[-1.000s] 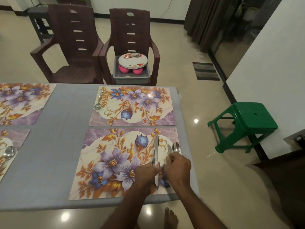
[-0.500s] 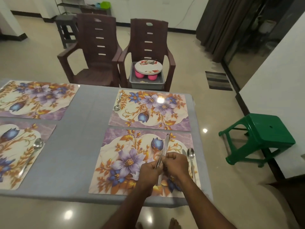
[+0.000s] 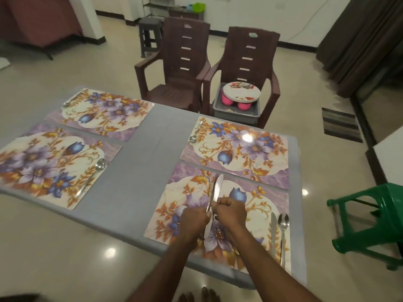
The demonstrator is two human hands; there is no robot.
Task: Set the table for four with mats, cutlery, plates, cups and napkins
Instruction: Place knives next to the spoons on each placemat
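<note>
Several floral mats lie on the grey table (image 3: 139,175). Over the near right mat (image 3: 259,205), my left hand (image 3: 194,219) and my right hand (image 3: 230,211) both grip a bunch of table knives (image 3: 216,188), blades pointing away from me. A knife (image 3: 273,227) and a spoon (image 3: 283,223) lie on that mat's right edge. One spoon (image 3: 194,136) lies on the far right mat (image 3: 237,151), another spoon (image 3: 99,166) on the near left mat (image 3: 43,166), and a third spoon (image 3: 66,104) on the far left mat (image 3: 102,112).
Two brown chairs stand behind the table; the right chair (image 3: 250,62) holds a grey tub (image 3: 236,114) with a plate (image 3: 241,93) over pink cups (image 3: 226,100). A green stool (image 3: 370,223) stands to the right of the table.
Both hands have carried the knives leftwards toward the near right mat's middle, leaving a knife and spoon at its right edge. My view has swung left, showing all the mats.
</note>
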